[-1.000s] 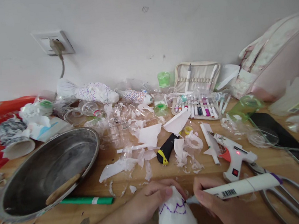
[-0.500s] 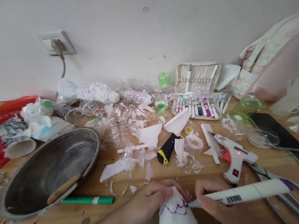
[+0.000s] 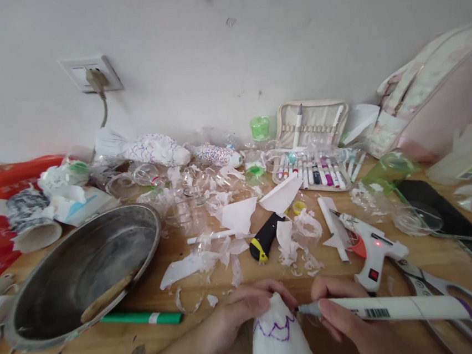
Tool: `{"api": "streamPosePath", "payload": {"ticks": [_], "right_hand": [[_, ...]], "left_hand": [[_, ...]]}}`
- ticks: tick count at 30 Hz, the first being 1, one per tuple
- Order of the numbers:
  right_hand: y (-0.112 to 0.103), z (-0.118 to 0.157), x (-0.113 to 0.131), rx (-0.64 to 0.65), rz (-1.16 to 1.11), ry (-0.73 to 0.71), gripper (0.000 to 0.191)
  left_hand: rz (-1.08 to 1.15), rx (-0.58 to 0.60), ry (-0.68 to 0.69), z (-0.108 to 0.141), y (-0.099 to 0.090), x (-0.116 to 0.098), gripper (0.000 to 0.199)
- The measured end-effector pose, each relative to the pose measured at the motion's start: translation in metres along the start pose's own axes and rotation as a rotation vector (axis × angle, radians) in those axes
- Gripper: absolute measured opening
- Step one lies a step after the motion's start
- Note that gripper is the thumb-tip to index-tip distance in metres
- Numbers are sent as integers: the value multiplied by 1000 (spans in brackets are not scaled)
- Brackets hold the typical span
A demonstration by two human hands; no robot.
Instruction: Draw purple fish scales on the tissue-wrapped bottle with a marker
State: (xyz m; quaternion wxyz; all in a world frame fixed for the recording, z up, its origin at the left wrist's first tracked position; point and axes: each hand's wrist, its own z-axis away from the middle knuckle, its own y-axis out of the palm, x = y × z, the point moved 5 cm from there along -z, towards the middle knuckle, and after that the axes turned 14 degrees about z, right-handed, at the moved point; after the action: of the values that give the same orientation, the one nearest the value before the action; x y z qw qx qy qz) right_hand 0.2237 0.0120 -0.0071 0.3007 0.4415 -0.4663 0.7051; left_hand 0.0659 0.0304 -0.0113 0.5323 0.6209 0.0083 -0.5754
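Observation:
A white paper-covered shape point(image 3: 280, 348) stands at the bottom of the head view, cut off by the frame's lower edge. Purple scalloped lines run across it below its narrow tip. My left hand point(image 3: 244, 310) is closed on the tip, thumb in front and fingers behind. In my right hand point(image 3: 343, 311) is a white marker point(image 3: 403, 308) with a purple band at its end, held nearly level. Its dark nib is at the right edge of the white shape, by the end of the purple line; I cannot tell whether it touches.
A metal basin point(image 3: 82, 270) stands left, a green marker point(image 3: 143, 318) below it. Paper scraps point(image 3: 190, 267) and a utility knife point(image 3: 267, 236) lie ahead. To the right are a glue gun point(image 3: 374, 247) and scissors point(image 3: 432, 286). Behind are paper fish point(image 3: 156, 149) and a marker case point(image 3: 312, 122).
The marker has shifted slightly right, and its nib has moved from the purple line on the front to the shape's right edge. My left hand keeps its hold. The view has shifted slightly.

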Motion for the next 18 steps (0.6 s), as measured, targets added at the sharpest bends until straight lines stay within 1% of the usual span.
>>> {"api": "streamPosePath", "payload": {"ticks": [4,8,12,15,18], "right_hand": [[9,0,-1,44,-37,-60,52],[16,3,4,-10,-55,-26,58],[19,5,12,-57,-22,-36,48],[17,7,18,-52,-21,-43,41],[15,10,23,-40,-23,-34,38]], "left_hand": [[40,40,17,0,-3,3,33],[48,57,36,0,-3,1,32],[37,73,7,0,1,0,32],[39,76,-33,0,5,0,34],[34,75,-53,1,7,2,42]]}}
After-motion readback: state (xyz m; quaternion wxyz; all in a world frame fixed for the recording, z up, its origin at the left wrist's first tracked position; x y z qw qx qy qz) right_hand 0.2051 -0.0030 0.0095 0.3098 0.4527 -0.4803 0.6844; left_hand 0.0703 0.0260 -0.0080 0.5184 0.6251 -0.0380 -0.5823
